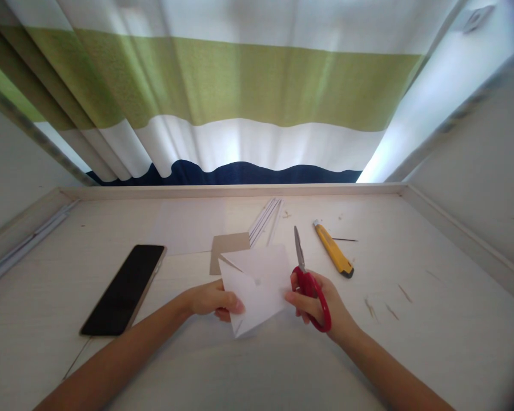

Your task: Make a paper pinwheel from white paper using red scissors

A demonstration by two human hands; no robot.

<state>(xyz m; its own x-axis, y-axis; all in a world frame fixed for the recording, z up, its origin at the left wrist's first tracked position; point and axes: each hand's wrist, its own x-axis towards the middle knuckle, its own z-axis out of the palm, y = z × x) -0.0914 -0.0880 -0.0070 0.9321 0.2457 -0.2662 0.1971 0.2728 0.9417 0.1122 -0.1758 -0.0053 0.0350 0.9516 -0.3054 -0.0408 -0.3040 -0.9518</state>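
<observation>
A square of white paper [261,285] with cut slits at its corners is held up over the table. My left hand [214,299] pinches its left edge, thumb on top. In my right hand [319,302] is a pair of scissors with red handles [314,291], blades pointing away from me and looking closed. The right thumb also touches or nearly touches the paper's right edge. Partly behind the paper lies a grey-brown card [227,245]. Beyond it are several thin white strips [265,220].
A yellow box cutter [334,248] lies on the right beside a thin dark stick [345,240]. Small wood slivers [392,311] are scattered at the right. A black phone [124,288] rests at left, near a flat white sheet [188,225]. A curtain [257,85] hangs behind the table's raised rim.
</observation>
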